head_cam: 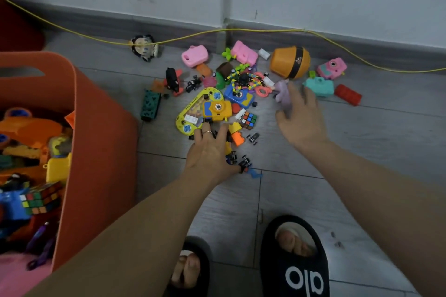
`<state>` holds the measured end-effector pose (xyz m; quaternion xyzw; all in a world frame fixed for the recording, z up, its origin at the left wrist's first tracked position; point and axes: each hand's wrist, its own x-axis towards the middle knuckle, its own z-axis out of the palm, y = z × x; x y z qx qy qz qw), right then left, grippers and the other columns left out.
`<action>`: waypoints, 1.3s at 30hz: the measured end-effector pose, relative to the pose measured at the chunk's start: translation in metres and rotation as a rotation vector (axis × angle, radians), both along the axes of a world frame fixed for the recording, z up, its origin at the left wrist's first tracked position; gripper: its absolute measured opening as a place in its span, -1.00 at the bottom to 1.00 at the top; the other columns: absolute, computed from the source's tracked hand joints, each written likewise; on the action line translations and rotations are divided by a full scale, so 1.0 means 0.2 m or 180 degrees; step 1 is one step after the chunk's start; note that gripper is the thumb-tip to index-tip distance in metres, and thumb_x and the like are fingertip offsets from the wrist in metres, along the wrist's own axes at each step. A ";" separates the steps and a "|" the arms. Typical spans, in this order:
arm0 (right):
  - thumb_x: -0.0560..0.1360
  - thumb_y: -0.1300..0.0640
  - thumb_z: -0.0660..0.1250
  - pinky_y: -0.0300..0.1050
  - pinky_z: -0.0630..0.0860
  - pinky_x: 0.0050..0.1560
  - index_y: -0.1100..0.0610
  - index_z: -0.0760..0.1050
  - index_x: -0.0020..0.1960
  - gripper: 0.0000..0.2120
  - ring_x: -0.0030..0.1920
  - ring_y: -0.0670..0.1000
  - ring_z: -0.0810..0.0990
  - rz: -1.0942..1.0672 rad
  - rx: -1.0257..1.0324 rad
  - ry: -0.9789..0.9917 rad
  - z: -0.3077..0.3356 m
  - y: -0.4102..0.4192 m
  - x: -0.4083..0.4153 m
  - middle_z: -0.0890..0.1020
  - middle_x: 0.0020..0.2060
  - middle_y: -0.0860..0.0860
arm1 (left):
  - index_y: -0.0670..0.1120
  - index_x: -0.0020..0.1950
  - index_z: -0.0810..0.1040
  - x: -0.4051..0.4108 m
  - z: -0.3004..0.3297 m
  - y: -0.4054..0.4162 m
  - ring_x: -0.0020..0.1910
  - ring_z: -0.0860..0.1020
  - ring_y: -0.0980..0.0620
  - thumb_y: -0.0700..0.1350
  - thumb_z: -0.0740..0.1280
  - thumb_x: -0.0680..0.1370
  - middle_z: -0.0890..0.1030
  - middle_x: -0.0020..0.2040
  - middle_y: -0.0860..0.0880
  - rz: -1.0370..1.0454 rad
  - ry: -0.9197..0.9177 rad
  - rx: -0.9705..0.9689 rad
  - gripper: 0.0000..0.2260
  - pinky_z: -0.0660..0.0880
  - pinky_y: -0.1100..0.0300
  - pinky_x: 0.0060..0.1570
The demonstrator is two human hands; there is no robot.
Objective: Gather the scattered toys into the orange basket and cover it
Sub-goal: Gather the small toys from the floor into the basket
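Note:
The orange basket (101, 132) stands at the left, partly filled with toys, among them a Rubik's cube (41, 196). A heap of small toys lies on the grey floor near the wall: a yellow water game (190, 108), a yellow toy camera (217, 109), a blue camera (239, 96), a small cube (248, 119) and an orange pod (289, 62). My left hand (210, 152) lies palm down on small black and yellow pieces at the heap's near edge. My right hand (299, 116), blurred, fingers spread, touches a lilac toy (283, 93). No lid is in view.
A yellow cord (193, 35) runs along the skirting board, past a doll head (144, 47). Pink cameras (331, 69), a teal one (318, 87) and a red block (351, 94) lie at the right. My feet in black slippers (294, 260) stand near the bottom edge.

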<state>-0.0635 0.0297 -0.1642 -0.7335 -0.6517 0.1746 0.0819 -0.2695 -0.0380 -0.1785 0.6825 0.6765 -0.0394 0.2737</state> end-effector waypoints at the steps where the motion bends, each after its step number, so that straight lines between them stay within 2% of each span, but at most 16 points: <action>1: 0.53 0.00 0.25 0.17 0.31 0.36 -0.07 0.08 0.56 -0.35 0.44 0.28 0.20 0.0058 -0.0181 -0.0078 0.00 0.04 0.02 0.18 0.49 0.20 | 0.09 0.50 0.11 0.00 0.00 0.01 0.40 0.12 -0.22 0.26 0.53 0.28 0.17 0.40 -0.16 -0.0008 -0.0039 0.0062 -0.07 0.43 -0.06 0.19; 3: 0.56 -0.07 0.22 0.12 0.21 0.43 -0.12 0.03 0.57 -0.36 0.49 0.24 0.14 0.0147 -0.0603 0.0025 0.01 0.09 0.04 0.13 0.52 0.16 | 0.08 0.50 0.12 -0.01 -0.01 0.02 0.40 0.15 -0.22 0.18 0.53 0.32 0.16 0.38 -0.13 -0.0116 -0.0066 0.0276 -0.11 0.45 -0.04 0.18; 5: 0.57 -0.06 0.24 -0.04 0.23 0.39 -0.14 0.11 0.55 -0.40 0.47 0.19 0.22 0.0108 -0.0816 0.0407 0.01 0.10 0.03 0.18 0.49 0.12 | 0.08 0.52 0.12 -0.01 -0.01 0.03 0.34 0.21 -0.18 0.14 0.51 0.36 0.17 0.37 -0.12 -0.0233 -0.0020 0.0510 -0.15 0.46 0.00 0.16; 8: 0.56 -0.01 0.26 -0.15 0.33 0.09 -0.03 0.38 0.39 -0.60 0.23 0.17 0.46 0.0182 -0.0500 0.0488 0.00 0.04 0.00 0.39 0.27 0.15 | 0.08 0.52 0.11 -0.02 -0.01 0.02 0.29 0.22 -0.15 0.21 0.47 0.35 0.18 0.37 -0.12 -0.0102 -0.0002 0.0606 -0.15 0.39 -0.01 0.24; 10: 0.54 0.01 0.29 -0.15 0.35 -0.03 0.04 0.47 0.19 -0.75 0.06 0.12 0.50 0.0375 -0.0316 0.0404 -0.03 -0.03 -0.02 0.46 0.08 0.10 | 0.09 0.51 0.13 -0.02 -0.01 -0.01 0.32 0.22 -0.16 0.31 0.42 0.34 0.18 0.40 -0.11 0.0002 0.0042 0.0608 -0.15 0.32 -0.03 0.28; 13: 0.48 0.04 0.33 -0.09 0.38 -0.13 0.11 0.52 -0.02 -0.84 -0.03 0.14 0.50 0.0473 0.0053 0.0262 -0.05 -0.10 0.00 0.44 -0.09 0.04 | 0.14 0.53 0.08 -0.05 -0.02 -0.03 0.43 0.17 -0.21 0.42 0.35 0.30 0.14 0.48 -0.13 0.0069 0.0251 0.0623 -0.09 0.19 -0.11 0.39; 14: 0.47 0.04 0.34 -0.07 0.38 -0.11 0.12 0.53 -0.01 -0.83 -0.01 0.17 0.50 0.0353 0.0198 0.0244 -0.05 -0.10 0.01 0.45 -0.07 0.06 | 0.16 0.54 0.04 -0.06 -0.02 -0.03 0.46 0.13 -0.23 0.45 0.35 0.27 0.11 0.50 -0.13 0.0092 0.0321 0.0599 -0.05 0.15 -0.16 0.42; 16: 0.48 0.01 0.32 -0.02 0.41 0.06 0.06 0.52 0.18 -0.71 0.17 0.19 0.47 -0.0041 0.0193 0.0319 -0.04 -0.05 0.04 0.47 0.12 0.12 | 0.22 0.54 -0.05 -0.08 -0.02 -0.02 0.51 0.04 -0.24 0.48 0.36 0.25 0.02 0.54 -0.13 0.0127 0.0401 0.0459 0.00 0.08 -0.24 0.44; 18: 0.54 -0.05 0.25 0.06 0.30 0.35 -0.07 0.37 0.42 -0.55 0.41 0.18 0.30 -0.0212 -0.0389 0.0552 -0.02 0.00 0.05 0.35 0.39 0.12 | 0.25 0.54 -0.07 -0.08 -0.02 0.00 0.53 -0.09 -0.25 0.46 0.38 0.25 -0.09 0.56 -0.09 0.0099 0.0361 0.0213 0.00 0.04 -0.30 0.44; 20: 0.60 -0.06 0.17 0.07 0.20 0.43 -0.07 0.26 0.50 -0.53 0.47 0.15 0.22 0.0138 -0.0844 0.0594 -0.02 0.01 0.02 0.28 0.49 0.09 | 0.25 0.53 -0.01 -0.07 -0.02 0.00 0.53 -0.15 -0.26 0.42 0.41 0.26 -0.14 0.57 -0.08 0.0062 0.0255 0.0056 -0.04 0.05 -0.32 0.43; 24: 0.59 -0.07 0.20 0.07 0.36 0.32 -0.05 0.43 0.36 -0.64 0.35 0.15 0.37 0.0511 -0.0559 0.0628 -0.08 -0.11 -0.08 0.47 0.34 0.04 | 0.14 0.43 0.16 -0.06 -0.01 -0.01 0.46 0.04 -0.26 0.43 0.42 0.20 0.09 0.46 -0.11 -0.0215 0.0407 0.0177 -0.08 0.20 -0.19 0.37; 27: 0.57 -0.06 0.23 0.02 0.42 0.23 -0.03 0.43 0.35 -0.63 0.31 0.12 0.40 0.0602 -0.0391 0.0586 -0.09 -0.20 -0.11 0.46 0.31 0.03 | 0.09 0.37 0.21 -0.08 0.01 -0.02 0.33 0.22 -0.20 0.40 0.44 0.18 0.22 0.36 -0.12 -0.0300 0.0542 0.0528 -0.11 0.30 -0.07 0.26; 30: 0.56 -0.13 0.21 0.06 0.41 0.24 -0.10 0.28 0.47 -0.51 0.36 0.15 0.36 0.0261 -0.0426 0.0728 -0.08 -0.24 -0.12 0.37 0.38 0.06 | 0.14 0.50 0.05 -0.12 0.01 0.02 0.47 0.09 -0.25 0.42 0.43 0.15 0.09 0.50 -0.17 -0.0281 0.0598 0.0556 0.04 0.16 -0.21 0.40; 32: 0.55 -0.21 0.17 0.10 0.43 0.24 -0.15 0.20 0.50 -0.46 0.36 0.17 0.36 0.0114 -0.0545 0.0691 -0.08 -0.27 -0.13 0.34 0.36 0.09 | 0.22 0.54 -0.14 -0.14 0.01 0.06 0.54 -0.09 -0.24 0.46 0.43 0.14 -0.11 0.57 -0.12 -0.0302 0.0475 0.0178 0.14 0.02 -0.31 0.42; 34: 0.53 -0.26 0.15 0.12 0.46 0.21 -0.17 0.15 0.50 -0.43 0.30 0.20 0.40 -0.0050 -0.0683 0.0592 -0.08 -0.31 -0.15 0.32 0.30 0.12 | 0.25 0.53 -0.26 -0.13 0.00 0.06 0.55 -0.20 -0.21 0.48 0.42 0.15 -0.22 0.58 -0.08 -0.0408 0.0348 -0.0219 0.19 0.02 -0.33 0.42; 39: 0.48 -0.24 0.29 0.03 0.47 0.12 -0.13 0.04 0.53 -0.27 0.18 0.28 0.48 -0.0444 -0.0896 0.0879 -0.07 -0.45 -0.23 0.24 0.26 0.19 | 0.14 0.57 -0.20 -0.10 0.00 -0.11 0.52 -0.04 -0.21 0.47 0.42 0.17 -0.06 0.56 -0.11 -0.0627 0.0414 0.0114 0.19 0.15 -0.20 0.43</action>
